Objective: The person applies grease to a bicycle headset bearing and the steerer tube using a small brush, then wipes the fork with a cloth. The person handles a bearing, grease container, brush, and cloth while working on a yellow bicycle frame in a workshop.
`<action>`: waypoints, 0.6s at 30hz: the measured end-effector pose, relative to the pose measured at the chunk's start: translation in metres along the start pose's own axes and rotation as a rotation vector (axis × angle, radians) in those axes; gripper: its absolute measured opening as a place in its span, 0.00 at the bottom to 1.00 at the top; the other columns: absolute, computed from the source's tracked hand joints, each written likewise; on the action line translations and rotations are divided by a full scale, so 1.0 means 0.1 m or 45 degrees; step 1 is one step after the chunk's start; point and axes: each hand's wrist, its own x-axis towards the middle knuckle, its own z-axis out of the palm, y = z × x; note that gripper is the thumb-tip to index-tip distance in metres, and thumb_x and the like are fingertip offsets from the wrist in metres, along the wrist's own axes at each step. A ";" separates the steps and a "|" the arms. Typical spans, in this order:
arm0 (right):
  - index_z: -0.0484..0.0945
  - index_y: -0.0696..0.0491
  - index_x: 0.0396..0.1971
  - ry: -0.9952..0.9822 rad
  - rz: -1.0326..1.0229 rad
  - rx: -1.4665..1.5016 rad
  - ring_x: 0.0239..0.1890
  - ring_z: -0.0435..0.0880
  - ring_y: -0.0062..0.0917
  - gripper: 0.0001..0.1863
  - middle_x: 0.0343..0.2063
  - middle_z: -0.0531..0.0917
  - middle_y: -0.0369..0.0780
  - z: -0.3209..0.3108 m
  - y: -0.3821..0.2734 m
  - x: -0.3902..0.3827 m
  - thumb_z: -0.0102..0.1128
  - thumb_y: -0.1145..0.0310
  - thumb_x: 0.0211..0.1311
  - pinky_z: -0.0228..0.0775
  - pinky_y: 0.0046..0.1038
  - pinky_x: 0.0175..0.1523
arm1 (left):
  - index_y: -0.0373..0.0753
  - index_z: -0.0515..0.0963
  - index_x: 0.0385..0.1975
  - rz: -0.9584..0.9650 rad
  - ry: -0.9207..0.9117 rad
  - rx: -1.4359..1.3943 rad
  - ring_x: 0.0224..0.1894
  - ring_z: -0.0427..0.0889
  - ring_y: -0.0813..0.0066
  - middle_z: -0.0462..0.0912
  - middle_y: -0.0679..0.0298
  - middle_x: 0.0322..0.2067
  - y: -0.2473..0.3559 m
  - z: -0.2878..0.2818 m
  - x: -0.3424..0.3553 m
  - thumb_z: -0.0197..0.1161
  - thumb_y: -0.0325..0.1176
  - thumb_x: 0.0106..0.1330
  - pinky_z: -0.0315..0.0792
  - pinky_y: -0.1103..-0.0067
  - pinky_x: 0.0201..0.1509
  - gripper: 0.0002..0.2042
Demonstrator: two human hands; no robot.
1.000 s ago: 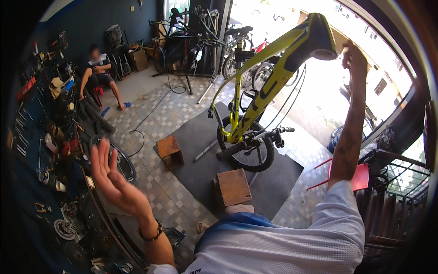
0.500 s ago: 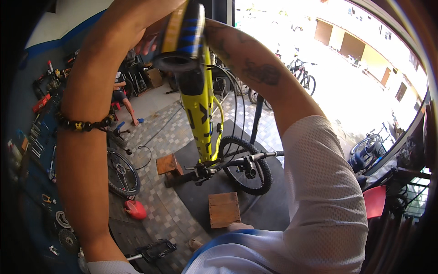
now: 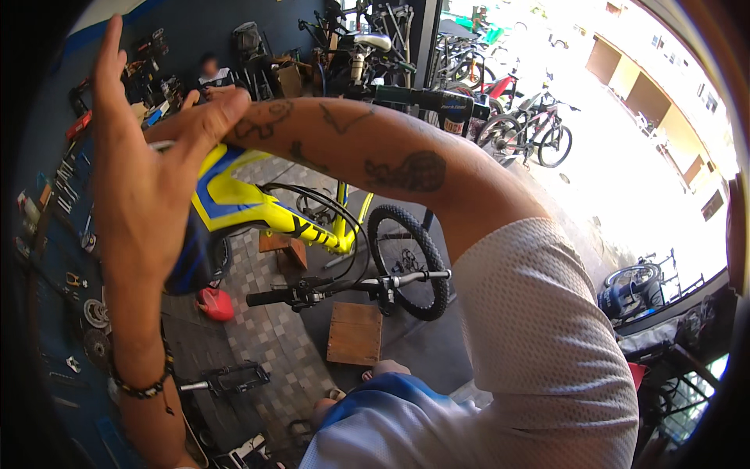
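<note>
The yellow frame [image 3: 258,207] has swung from upright to nearly level, so the lift goes on. The left hand [image 3: 144,184], fingers wide, is flat against it. The right hand [image 3: 207,117] is behind it now, grip hidden

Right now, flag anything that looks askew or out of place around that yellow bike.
The yellow bike frame is lifted off the floor and tilted, its handlebar hanging sideways above the wooden box. The left hand lies open against the frame; the right hand is hidden behind it. A loose pedal lies on the tiles.
</note>
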 end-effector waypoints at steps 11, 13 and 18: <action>0.84 0.56 0.32 -0.163 -0.036 0.162 0.32 0.91 0.41 0.09 0.27 0.88 0.47 1.90 -0.43 -0.61 0.65 0.66 0.55 0.81 0.39 0.34 | 0.28 0.38 0.75 -0.262 0.059 -0.272 0.76 0.54 0.35 0.48 0.29 0.73 -0.06 0.50 -2.45 0.77 0.55 0.59 0.50 0.48 0.79 0.61; 0.84 0.56 0.33 -0.178 0.023 0.154 0.32 0.91 0.40 0.09 0.27 0.88 0.46 2.20 -0.40 -0.72 0.65 0.67 0.55 0.81 0.38 0.34 | 0.32 0.40 0.76 -0.348 0.095 -0.328 0.75 0.55 0.35 0.49 0.29 0.73 -0.12 0.64 -2.81 0.77 0.58 0.58 0.51 0.46 0.78 0.60; 0.82 0.57 0.34 -0.121 0.082 0.038 0.32 0.91 0.37 0.08 0.29 0.87 0.44 2.84 -0.24 -1.01 0.65 0.69 0.57 0.80 0.36 0.32 | 0.38 0.43 0.75 -0.349 0.157 -0.368 0.74 0.58 0.33 0.52 0.34 0.72 -0.20 1.11 -3.47 0.74 0.62 0.58 0.53 0.44 0.78 0.57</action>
